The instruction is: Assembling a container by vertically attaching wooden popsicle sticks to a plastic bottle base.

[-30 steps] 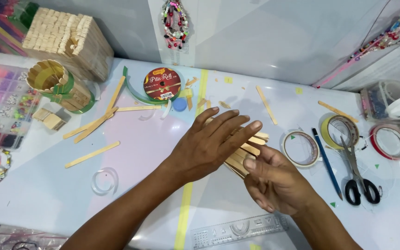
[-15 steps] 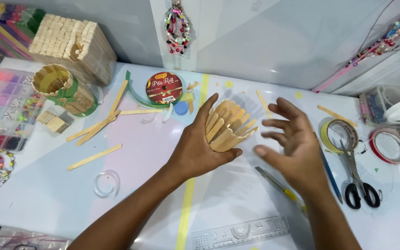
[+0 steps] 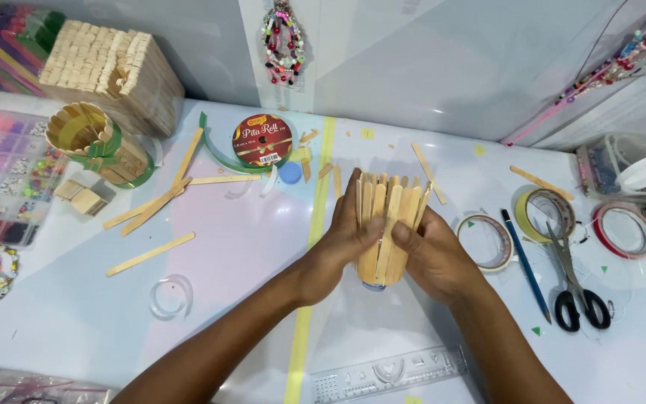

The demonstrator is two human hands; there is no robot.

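- The left hand [image 3: 342, 243] wraps around the left side of a bundle of wooden craft sticks [image 3: 387, 224], fingers curled behind it and the thumb pressed on the front.
- The right hand [image 3: 434, 253] closes on the right side, its thumb laid across the front sticks.
- The bundle stands nearly upright, slightly fanned at the top, on the white table [image 3: 248, 247], in the middle, between both palms.
- A clear ruler [image 3: 390, 372] lies near the wrists; black-handled scissors [image 3: 573, 280] and a tape roll [image 3: 485, 241] lie to the right.
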